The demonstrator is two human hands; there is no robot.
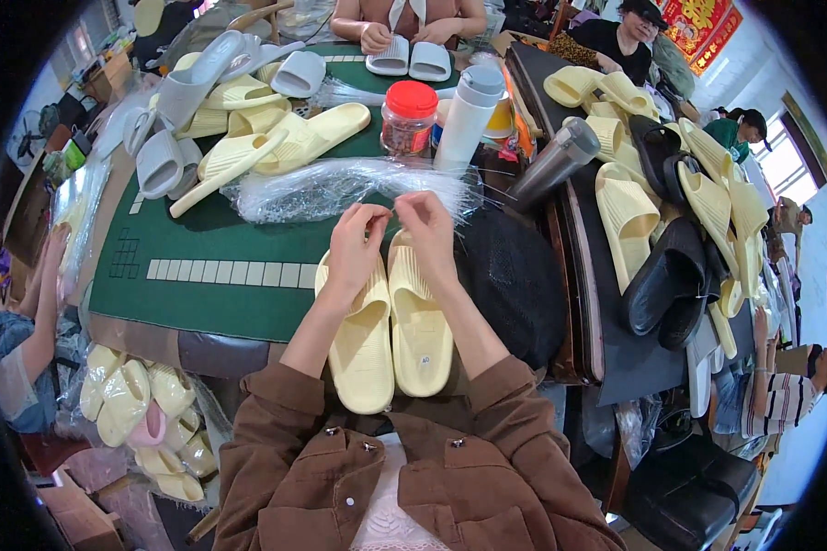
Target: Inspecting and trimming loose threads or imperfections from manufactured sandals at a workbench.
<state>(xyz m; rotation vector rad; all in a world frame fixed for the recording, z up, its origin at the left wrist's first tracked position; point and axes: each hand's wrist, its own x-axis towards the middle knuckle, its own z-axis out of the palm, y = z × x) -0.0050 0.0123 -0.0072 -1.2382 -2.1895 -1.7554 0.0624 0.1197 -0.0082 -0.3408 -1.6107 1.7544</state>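
A pair of pale yellow slide slippers lies side by side in front of me, toes pointing away: the left slipper (362,363) and the right slipper (421,335), which has a small round sticker on its footbed. Above the left slipper's toe, my left hand (355,248) is closed in a pinch. My right hand (428,231) pinches close beside it, over the right slipper's toe. Whatever sits between the fingertips is too small to make out. Just beyond both hands spreads a bundle of thin clear plastic strands (308,191).
More yellow and grey slippers (312,133) are heaped at the far left. A red-lidded jar (408,119), a white bottle (469,124) and a grey tumbler (553,165) stand beyond. Yellow and black slippers (627,220) cover the right table. Across from me, a person's hands touch grey slippers (388,58).
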